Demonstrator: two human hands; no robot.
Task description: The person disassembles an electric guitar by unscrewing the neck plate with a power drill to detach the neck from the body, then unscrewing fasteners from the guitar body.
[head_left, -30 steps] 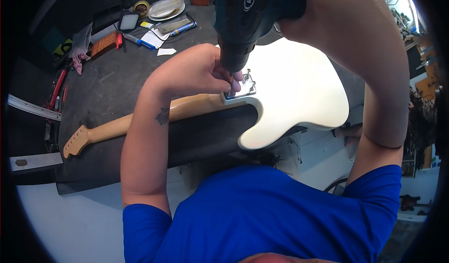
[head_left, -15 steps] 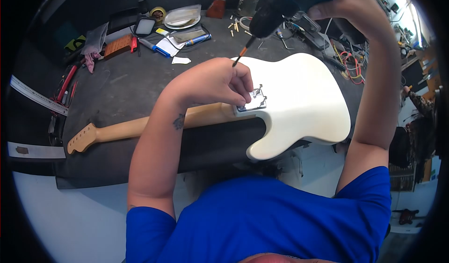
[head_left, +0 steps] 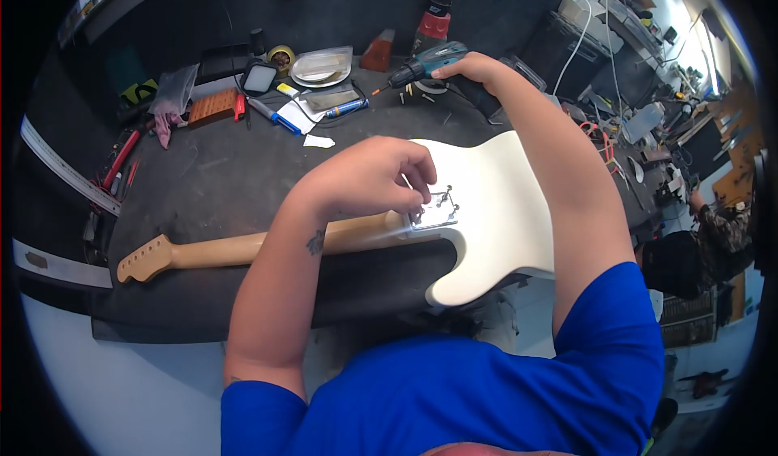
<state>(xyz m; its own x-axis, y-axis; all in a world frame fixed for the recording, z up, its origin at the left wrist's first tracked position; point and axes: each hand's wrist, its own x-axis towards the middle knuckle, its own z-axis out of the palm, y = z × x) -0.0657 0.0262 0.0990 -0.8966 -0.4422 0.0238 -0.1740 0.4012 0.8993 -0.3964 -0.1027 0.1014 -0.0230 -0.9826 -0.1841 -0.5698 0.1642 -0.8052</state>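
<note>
A white electric guitar body (head_left: 502,205) lies back up on the bench, with its maple neck (head_left: 215,252) pointing left. A shiny metal neck plate (head_left: 438,213) sits at the joint, with several screws (head_left: 455,207) standing up from it. My left hand (head_left: 389,176) is over the plate's left edge, its thumb and finger pinched on a small screw that the fingertips mostly cover. Farther back, my right hand (head_left: 474,68) is closed round the grip of a teal and black cordless drill (head_left: 425,63). The drill's orange-banded bit points left, away from the guitar.
Behind the guitar on the dark bench (head_left: 235,184) lie a white plate (head_left: 320,68), a tape roll (head_left: 280,57), a blue marker (head_left: 288,124) and a wooden block (head_left: 212,107). Cables and tools crowd the right side. Another person (head_left: 713,237) is at the far right.
My right hand has carried the drill from above the neck plate to the back of the bench. My left hand stays at the plate. The view has tilted up.
</note>
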